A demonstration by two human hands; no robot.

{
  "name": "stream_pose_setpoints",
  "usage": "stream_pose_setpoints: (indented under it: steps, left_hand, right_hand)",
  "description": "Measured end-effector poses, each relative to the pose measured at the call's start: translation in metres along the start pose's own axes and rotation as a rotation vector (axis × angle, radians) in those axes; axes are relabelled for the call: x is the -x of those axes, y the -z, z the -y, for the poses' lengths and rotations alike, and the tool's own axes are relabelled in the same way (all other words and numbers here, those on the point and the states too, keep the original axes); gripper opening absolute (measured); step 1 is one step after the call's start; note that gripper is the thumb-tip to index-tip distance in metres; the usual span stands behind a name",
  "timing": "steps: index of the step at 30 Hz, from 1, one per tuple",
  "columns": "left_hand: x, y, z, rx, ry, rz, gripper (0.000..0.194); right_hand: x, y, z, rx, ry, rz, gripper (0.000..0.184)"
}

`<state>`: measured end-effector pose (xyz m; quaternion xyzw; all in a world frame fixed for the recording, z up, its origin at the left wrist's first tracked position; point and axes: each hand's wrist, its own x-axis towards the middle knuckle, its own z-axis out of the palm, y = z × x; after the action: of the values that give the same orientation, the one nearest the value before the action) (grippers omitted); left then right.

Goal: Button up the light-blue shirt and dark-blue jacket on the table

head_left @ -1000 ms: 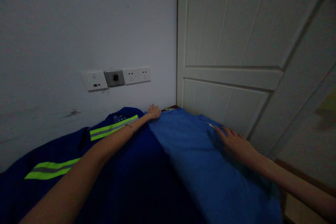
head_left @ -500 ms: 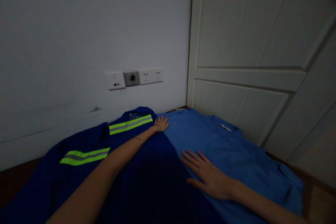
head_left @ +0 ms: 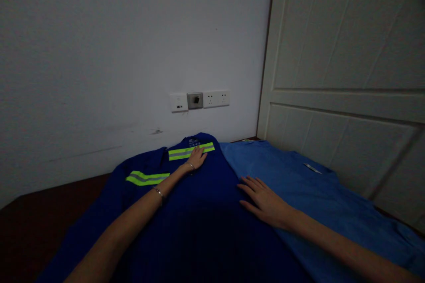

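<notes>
A dark blue long-sleeved shirt (head_left: 206,194) with yellow-green reflective strips lies spread out in front of me. My left hand (head_left: 197,158) rests flat on its upper part, fingers over the chest strip (head_left: 179,154). Partly beneath its right side, a lighter blue shirt (head_left: 275,163) is laid out, with a white label (head_left: 312,168) at its collar. My right hand (head_left: 264,201) is open, palm down, fingers spread along the edge where the dark shirt meets the lighter one. Neither hand grips anything.
Behind the shirts rises a white wall (head_left: 133,53) with a row of sockets and a switch (head_left: 195,100). A white panelled door (head_left: 332,70) stands close on the right. Dark reddish-brown surface (head_left: 49,216) shows at the left.
My view has turned left. My left hand has slid from the border between the shirts onto the dark shirt's strip. My right hand has come from the light shirt's collar to the dark shirt's edge.
</notes>
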<state>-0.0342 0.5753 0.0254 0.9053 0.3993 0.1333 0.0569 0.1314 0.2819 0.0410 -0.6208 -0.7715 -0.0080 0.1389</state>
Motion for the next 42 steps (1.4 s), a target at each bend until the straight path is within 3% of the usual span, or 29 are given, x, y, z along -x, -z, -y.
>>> stream_pose_setpoints:
  steps: [4,9,15,22,28,34,36,40,42]
  left_hand:
    - [0.039,0.011,0.051,-0.05,0.085,-0.022,0.055]
    - [0.1,0.023,0.093,-0.087,0.247,0.033,0.06]
    - [0.164,0.038,0.12,-0.149,0.26,0.046,0.063]
    - [0.203,0.055,0.134,-0.115,0.217,0.059,0.062]
    - [0.213,0.057,0.129,-0.136,0.21,0.046,0.051]
    - [0.195,0.063,0.121,-0.142,0.139,-0.011,0.03]
    - [0.184,0.063,0.125,-0.108,0.126,-0.038,0.031]
    - [0.16,0.063,0.141,0.054,0.114,-0.045,0.052]
    - [0.149,0.063,0.15,0.137,0.151,-0.017,0.046]
  right_hand:
    - [-0.036,-0.013,0.024,0.046,0.145,-0.038,0.054]
    - [-0.084,-0.037,0.04,-0.014,0.22,0.057,0.063]
    - [-0.132,-0.055,0.052,-0.076,0.242,0.12,0.067]
    - [-0.181,-0.074,0.076,-0.189,0.289,0.041,0.055]
    - [-0.236,-0.1,0.098,-0.29,0.249,-0.028,0.04]
    - [-0.279,-0.126,0.105,-0.399,0.126,-0.141,0.035]
    - [-0.288,-0.134,0.103,-0.425,0.083,-0.164,0.033]
    - [-0.294,-0.143,0.1,-0.435,0.038,-0.194,0.03]
    - [-0.293,-0.145,0.1,-0.446,0.046,-0.208,0.028]
